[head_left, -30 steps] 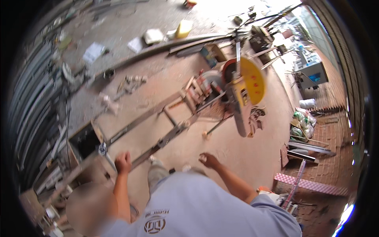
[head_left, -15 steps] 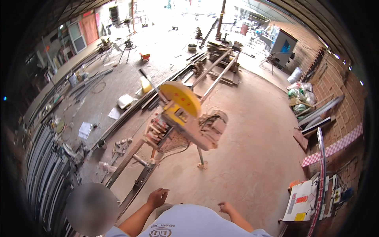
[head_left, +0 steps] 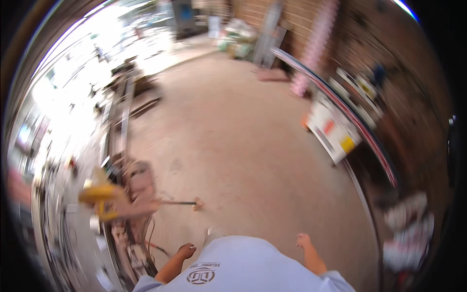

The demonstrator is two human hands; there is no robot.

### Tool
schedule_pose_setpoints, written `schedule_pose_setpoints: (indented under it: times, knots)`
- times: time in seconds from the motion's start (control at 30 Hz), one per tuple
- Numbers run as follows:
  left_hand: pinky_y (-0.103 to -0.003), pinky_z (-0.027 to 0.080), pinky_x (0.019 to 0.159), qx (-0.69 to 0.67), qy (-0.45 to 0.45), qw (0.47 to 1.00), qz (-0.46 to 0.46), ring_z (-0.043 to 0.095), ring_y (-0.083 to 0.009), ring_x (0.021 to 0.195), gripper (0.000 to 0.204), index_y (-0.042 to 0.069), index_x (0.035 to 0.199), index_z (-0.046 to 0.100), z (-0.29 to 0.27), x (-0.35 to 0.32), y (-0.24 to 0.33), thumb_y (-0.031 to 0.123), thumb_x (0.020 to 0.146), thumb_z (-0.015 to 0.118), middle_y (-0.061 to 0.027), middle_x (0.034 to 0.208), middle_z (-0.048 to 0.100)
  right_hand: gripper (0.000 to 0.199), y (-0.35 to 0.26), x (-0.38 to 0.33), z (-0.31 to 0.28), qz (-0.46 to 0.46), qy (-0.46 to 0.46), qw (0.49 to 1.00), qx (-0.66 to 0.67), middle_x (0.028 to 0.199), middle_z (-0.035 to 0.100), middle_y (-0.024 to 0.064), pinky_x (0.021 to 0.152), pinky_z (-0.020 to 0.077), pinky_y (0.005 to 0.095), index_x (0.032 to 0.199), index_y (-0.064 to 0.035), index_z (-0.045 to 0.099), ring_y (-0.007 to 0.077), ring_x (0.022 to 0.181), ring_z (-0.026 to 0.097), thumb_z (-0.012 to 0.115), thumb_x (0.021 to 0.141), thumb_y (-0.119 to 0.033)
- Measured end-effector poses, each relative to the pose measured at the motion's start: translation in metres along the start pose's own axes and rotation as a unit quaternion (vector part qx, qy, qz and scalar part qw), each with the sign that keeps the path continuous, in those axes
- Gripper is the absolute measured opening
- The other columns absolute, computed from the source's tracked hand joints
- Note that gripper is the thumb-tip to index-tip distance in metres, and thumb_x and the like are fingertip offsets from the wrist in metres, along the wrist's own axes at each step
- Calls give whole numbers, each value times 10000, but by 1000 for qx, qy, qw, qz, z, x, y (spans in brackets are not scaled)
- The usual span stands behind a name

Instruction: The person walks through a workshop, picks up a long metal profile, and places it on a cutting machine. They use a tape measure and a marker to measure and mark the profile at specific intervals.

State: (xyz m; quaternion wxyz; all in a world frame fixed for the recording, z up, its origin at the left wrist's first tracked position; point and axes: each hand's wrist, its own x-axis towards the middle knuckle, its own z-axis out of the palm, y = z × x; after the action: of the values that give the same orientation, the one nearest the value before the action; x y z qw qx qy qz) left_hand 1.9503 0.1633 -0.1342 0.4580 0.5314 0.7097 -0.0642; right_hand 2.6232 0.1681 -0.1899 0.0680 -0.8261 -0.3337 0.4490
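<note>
My left hand (head_left: pixel 186 250) hangs at the left of my body, in front of my light shirt (head_left: pixel 232 258). Its fingers are loosely bent and slightly apart, with nothing plainly held in them. On the other side, my right hand (head_left: pixel 304 240) is held over the dusty floor (head_left: pixel 233 131), loosely curled, a finger standing out, no object seen in it. Neither hand touches anything. Nearest the left hand is a cut-off saw with a yellow guard (head_left: pixel 102 193) and a dusty motor (head_left: pixel 141 176), blurred by motion.
A support leg (head_left: pixel 180 203) of the saw juts over the floor. To the right, a long striped bar (head_left: pixel 340 104) crosses a white machine panel (head_left: pixel 333 129). White sacks (head_left: pixel 407 243) lie at the lower right; bagged material (head_left: pixel 237 38) sits by the brick wall (head_left: pixel 296 19).
My view has swung to the right: the saw now stands at the left edge and the white machine nearer the middle. My right hand is raised slightly. Both hands stay apart from objects.
</note>
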Motion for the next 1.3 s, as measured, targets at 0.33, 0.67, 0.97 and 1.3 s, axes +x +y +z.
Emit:
schedule_pose_setpoints:
  times: [0.33,0.67,0.97,1.3]
  knots:
    - [-427,539,846,169,-63,981,70,705,-303,941,303,92,864,775,-118,198,158,340,862,600,-185,933,731,448,22,-75,57,126,-69,988,53,916,751,160,792,574,344,1202,-96,705,208,867,721,535,793,-27]
    - [-419,513,938,202,-71,938,274,644,-333,1100,404,56,1204,668,-146,431,468,284,884,580,-213,1153,680,498,-95,14,-46,148,51,963,220,940,745,198,815,551,289,1253,-23,650,205,922,718,486,785,21]
    - [-404,527,886,194,-50,926,321,673,-305,1014,393,62,1210,654,-175,486,688,283,888,618,-190,1091,701,488,-115,145,-97,125,190,928,294,1107,709,189,899,533,372,1301,-22,602,302,1014,686,625,838,-175]
    - [-403,531,903,205,-96,964,138,671,-308,1044,412,62,1203,659,-201,534,702,294,864,626,-187,1094,702,775,-59,311,-251,182,266,866,382,1435,470,293,1122,363,436,1408,73,431,376,1357,457,683,872,-428]
